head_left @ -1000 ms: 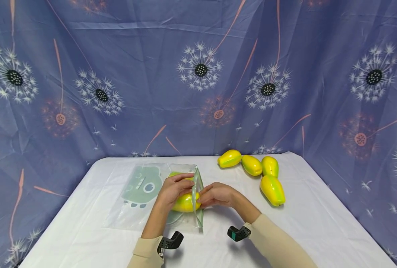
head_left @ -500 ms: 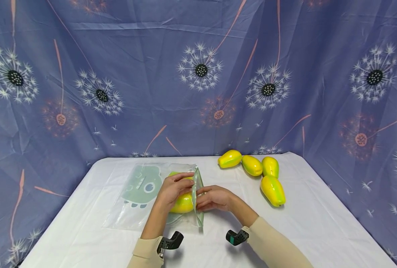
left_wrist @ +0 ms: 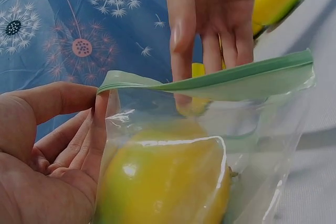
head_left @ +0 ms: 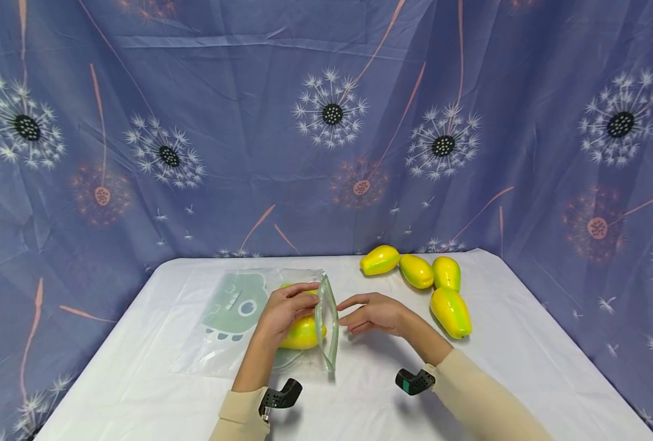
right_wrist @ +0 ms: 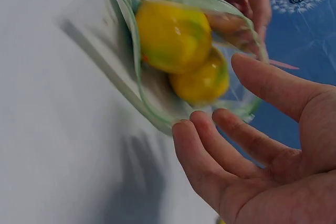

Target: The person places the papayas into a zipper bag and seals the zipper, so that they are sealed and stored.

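A clear zip bag (head_left: pixel 331 352) with a green rim and a dinosaur print lies on the table, its mouth gaping to the right. My left hand (head_left: pixel 283 315) pinches the far part of the rim (left_wrist: pixel 210 80), thumb and fingers meeting on it in the left wrist view. Inside the bag are two yellow-green papayas, one nearer the mouth (right_wrist: pixel 173 38) and another beside it (right_wrist: pixel 202 80) in the right wrist view. Just right of the mouth, my right hand (head_left: pixel 378 313) holds nothing, its fingers spread and slightly bent, fingertips close to the rim.
Several more papayas lie at the back right of the white table (head_left: pixel 370 392): one at the far edge (head_left: pixel 380 260), others grouped right of it, the nearest (head_left: pixel 451 312) lying beyond my right forearm. A blue dandelion-print curtain (head_left: pixel 249 122) hangs behind and at both sides.
My right hand has drawn back from the papaya and the bag's mouth, moving right, with its fingers spreading. The papaya sits inside the rim. My left hand keeps its place on the bag.
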Motion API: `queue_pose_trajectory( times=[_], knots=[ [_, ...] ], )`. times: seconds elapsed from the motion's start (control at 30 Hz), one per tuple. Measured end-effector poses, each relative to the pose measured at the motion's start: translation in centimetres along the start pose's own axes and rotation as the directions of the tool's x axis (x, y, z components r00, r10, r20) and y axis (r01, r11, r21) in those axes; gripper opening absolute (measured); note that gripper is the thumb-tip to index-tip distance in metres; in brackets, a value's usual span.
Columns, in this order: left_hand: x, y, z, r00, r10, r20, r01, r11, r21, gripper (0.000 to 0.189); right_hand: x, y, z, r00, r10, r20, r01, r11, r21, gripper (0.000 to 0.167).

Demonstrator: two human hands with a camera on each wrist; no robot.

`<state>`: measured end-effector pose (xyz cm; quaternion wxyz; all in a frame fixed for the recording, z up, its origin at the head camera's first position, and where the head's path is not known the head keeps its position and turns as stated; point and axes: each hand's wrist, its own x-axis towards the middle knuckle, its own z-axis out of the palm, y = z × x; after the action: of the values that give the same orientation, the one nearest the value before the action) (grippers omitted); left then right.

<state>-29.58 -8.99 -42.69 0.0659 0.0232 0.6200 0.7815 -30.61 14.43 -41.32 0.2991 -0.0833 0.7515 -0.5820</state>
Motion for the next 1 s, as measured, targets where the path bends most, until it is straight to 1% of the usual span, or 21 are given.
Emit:
queue_pose_trajectory(
  times=[0.07,0.27,0.4,0.57,0.73,0.9,1.0],
  knots=[
    [-0.1,0.0,-0.1,1.000,-0.003,0.001,0.003,1.000,0.003,0.039,-0.6,-0.3,-0.8,1.000,-0.007,-0.024,0.006,0.999,-0.044,0.054],
    [-0.3,0.0,-0.2,1.000,-0.003,0.002,0.003,1.000,-0.001,0.039,-2.6,-1.4,-3.5,0.995,-0.037,-0.098,0.024,0.991,-0.130,0.054],
    [-0.1,0.0,-0.1,1.000,0.005,0.005,-0.005,1.000,-0.016,0.040,-4.0,-2.1,-5.4,0.988,-0.039,-0.150,0.010,0.982,-0.190,0.059],
    [-0.1,0.0,-0.1,1.000,0.012,-0.012,-0.012,1.000,-0.014,0.039,-6.0,-2.7,-7.7,0.979,-0.038,-0.198,-0.011,0.971,-0.239,0.064],
    [0.0,-0.1,-0.1,0.999,0.016,-0.028,-0.016,1.000,-0.002,0.037,-7.9,-2.5,-10.0,0.967,-0.039,-0.252,-0.036,0.958,-0.285,0.065],
    [0.1,-0.2,-0.3,0.998,0.017,-0.054,-0.016,1.000,0.004,0.035,-9.7,-1.7,-12.2,0.953,-0.036,-0.302,-0.066,0.944,-0.322,0.068],
    [0.2,-0.2,-0.3,0.997,0.017,-0.074,-0.016,1.000,0.010,0.033,-10.4,-1.2,-13.4,0.940,-0.025,-0.340,-0.097,0.936,-0.339,0.071]
  ],
)
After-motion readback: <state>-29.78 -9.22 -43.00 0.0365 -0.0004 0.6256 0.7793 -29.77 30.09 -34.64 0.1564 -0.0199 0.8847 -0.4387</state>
